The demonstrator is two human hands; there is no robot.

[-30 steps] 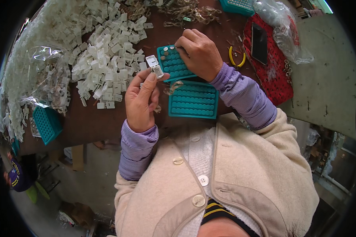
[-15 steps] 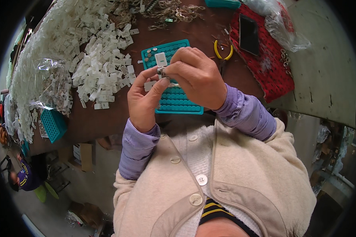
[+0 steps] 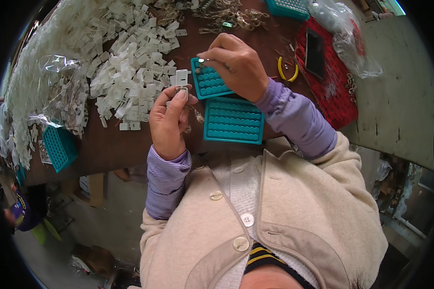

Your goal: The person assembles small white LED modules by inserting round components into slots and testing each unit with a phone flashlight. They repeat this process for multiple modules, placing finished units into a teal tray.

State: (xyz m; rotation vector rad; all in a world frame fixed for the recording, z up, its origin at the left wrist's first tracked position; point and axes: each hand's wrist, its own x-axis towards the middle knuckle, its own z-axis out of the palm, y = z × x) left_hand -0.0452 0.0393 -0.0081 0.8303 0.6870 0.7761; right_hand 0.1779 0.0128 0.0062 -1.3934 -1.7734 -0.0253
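Left hand (image 3: 169,120) pinching a small white clip (image 3: 182,77) near the counter's (image 3: 115,144) front edge; right hand (image 3: 236,65) gripping a tiny metal piece (image 3: 201,61) above 2 teal trays (image 3: 234,120).

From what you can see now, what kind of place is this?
Probably a small assembly workbench: a brown wooden table carries a heap of small white plastic clips and teal plastic trays with round wells, while the left hand holds one clip.

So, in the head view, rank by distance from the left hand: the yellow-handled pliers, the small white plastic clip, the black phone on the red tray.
1. Small white plastic clip, at the left hand's fingertips.
2. Yellow-handled pliers, right, past the teal trays.
3. Black phone, farther right, on the red tray.
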